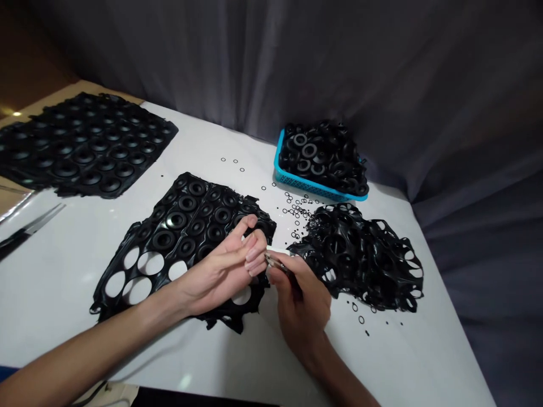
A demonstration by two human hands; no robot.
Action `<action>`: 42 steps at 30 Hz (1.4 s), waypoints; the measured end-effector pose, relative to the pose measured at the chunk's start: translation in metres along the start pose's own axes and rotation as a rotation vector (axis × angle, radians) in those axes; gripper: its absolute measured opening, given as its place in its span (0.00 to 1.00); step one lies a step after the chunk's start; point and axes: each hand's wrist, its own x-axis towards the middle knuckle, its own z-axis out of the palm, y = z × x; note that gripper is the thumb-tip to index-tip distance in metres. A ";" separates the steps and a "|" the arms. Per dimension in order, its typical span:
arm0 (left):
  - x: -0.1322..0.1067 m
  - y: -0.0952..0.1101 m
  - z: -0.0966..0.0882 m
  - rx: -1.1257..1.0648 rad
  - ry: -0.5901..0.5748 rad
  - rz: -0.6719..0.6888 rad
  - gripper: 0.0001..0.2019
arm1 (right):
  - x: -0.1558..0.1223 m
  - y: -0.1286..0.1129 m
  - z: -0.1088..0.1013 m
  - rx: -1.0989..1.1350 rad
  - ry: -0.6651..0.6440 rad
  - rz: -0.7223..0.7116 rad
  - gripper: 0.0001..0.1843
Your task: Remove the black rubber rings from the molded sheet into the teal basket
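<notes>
My left hand [237, 260] is above a black rubber sheet of moulded rings [199, 206], its thumb pressed to curled fingers; whatever it may pinch is hidden. Several round holes in the sheet show the white table. My right hand [303, 302] grips a slim tool with a metal tip [275, 262], its dark handle mostly covered by the fingers. That tip meets the fingertips of my left hand. Right of the hands lies a crumpled black rubber web [365, 260] full of holes.
A blue basket [305, 185] heaped with black rubber rings stands at the back. Thin small rings [297, 209] are scattered before it. Another moulded sheet [85, 144] lies far left, near scissors-like blades [42, 220]. A dark curtain [254, 68] hangs behind the white table [254, 373].
</notes>
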 end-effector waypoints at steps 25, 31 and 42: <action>-0.006 -0.005 0.001 -0.096 0.026 -0.103 0.13 | -0.008 0.001 0.003 -0.151 0.017 -0.074 0.14; -0.006 -0.006 0.001 -0.100 0.034 -0.109 0.12 | -0.008 0.000 0.002 -0.173 0.013 -0.072 0.15; -0.005 -0.005 0.003 -0.103 0.065 -0.123 0.14 | -0.009 -0.001 0.003 -0.161 0.019 -0.034 0.15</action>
